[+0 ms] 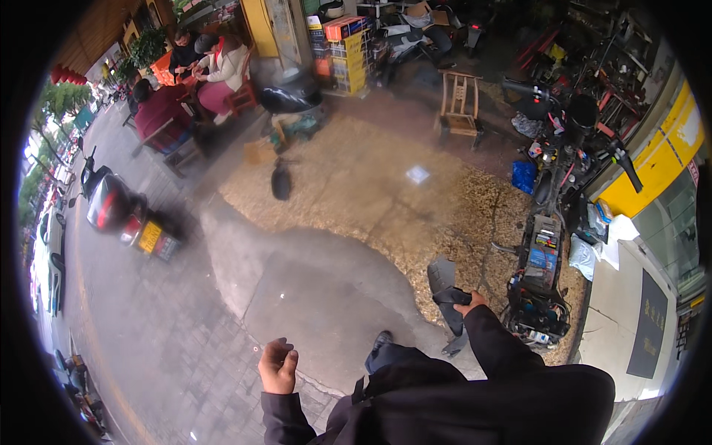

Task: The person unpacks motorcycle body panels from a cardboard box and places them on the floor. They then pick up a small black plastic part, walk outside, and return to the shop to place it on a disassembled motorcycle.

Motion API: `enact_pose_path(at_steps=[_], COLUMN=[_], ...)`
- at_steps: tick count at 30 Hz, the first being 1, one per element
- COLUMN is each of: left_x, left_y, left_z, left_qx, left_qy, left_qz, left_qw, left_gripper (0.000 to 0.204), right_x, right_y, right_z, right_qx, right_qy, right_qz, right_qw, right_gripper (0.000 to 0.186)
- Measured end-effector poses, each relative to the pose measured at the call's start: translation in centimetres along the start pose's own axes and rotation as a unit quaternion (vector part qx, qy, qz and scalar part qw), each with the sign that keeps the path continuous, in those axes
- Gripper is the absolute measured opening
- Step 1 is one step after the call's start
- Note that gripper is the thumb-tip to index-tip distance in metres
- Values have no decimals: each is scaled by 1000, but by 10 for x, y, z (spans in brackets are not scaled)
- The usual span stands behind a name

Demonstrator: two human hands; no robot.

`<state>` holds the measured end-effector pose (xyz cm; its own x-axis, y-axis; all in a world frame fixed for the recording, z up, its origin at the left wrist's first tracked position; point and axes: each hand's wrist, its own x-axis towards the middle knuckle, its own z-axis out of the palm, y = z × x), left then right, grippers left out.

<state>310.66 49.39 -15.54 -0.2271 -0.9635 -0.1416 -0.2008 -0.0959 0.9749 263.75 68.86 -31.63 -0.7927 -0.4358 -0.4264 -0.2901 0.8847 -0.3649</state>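
My right hand (472, 302) grips a black plastic panel (452, 311), long and angular, which hangs beside my right leg above the pavement. A flat grey-black part (442, 271) sticks up from its upper end; I cannot tell if it is the same piece. Out in front of my body, my left hand (277, 371) is raised over the paving with its fingers curled in toward the thumb. Whatever it may hold is hidden. To the right of the panel stands a stripped electric scooter (544, 245), its frame, wiring and a blue-labelled battery exposed.
A wooden chair (460, 107) stands ahead near stacked boxes (348, 59). A black scooter seat (291, 90) and a dark part (280, 182) lie on the ground. A parked scooter (122, 211) is at left; several people sit beyond it. White bags (582, 256) lie at right.
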Motion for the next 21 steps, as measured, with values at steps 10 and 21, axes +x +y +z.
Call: enact_pose_path(at_steps=[10, 21], left_x=[243, 583], left_y=[56, 148], left_z=[86, 280], left_qx=[-36, 30], left_qy=[-100, -278], left_qz=[-20, 70], left_qw=[994, 958], left_gripper=[31, 26], right_x=[125, 233], right_y=[-42, -74], right_z=[-28, -57], right_qx=[31, 43], right_qy=[-16, 30], right_qz=[34, 235], right_qw=[999, 971], right_gripper=[79, 65])
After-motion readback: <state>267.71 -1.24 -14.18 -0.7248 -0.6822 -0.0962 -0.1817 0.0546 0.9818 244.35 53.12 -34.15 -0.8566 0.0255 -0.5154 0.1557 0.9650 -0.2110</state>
